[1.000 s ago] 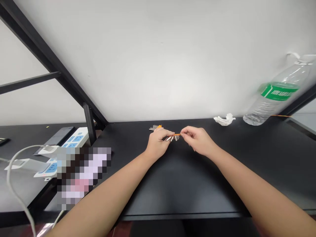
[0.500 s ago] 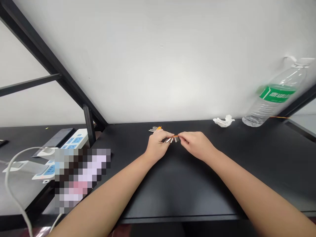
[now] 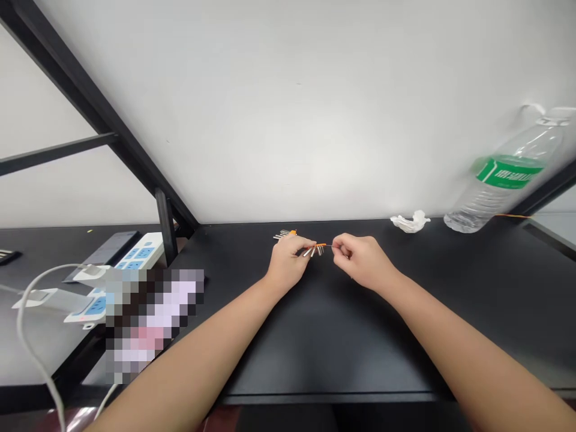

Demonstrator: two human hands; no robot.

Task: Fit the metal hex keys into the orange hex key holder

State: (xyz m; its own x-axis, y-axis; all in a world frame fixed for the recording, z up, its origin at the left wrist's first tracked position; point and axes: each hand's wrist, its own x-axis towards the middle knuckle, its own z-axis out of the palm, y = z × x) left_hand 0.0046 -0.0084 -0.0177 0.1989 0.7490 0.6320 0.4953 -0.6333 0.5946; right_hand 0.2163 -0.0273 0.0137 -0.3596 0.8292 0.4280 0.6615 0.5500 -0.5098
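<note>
Fingers of the left hand (image 3: 287,261), clamped on an orange strip (image 3: 321,245) bearing metal rods (image 3: 308,252); the strip projects just right of them. Farther right, a thin dark rod (image 3: 329,246) reaches the right hand (image 3: 363,259), whose fingers pinch it.

Shiny, metal-looking pins (image 3: 306,253); smooth, semi-gloss tabletop (image 3: 328,342); ridged plastic bottle (image 3: 508,174); crinkled, papery tissue (image 3: 411,224)

two hands (image 3: 287,261) (image 3: 363,258), one bottle (image 3: 509,171), one tissue (image 3: 410,223)
</note>
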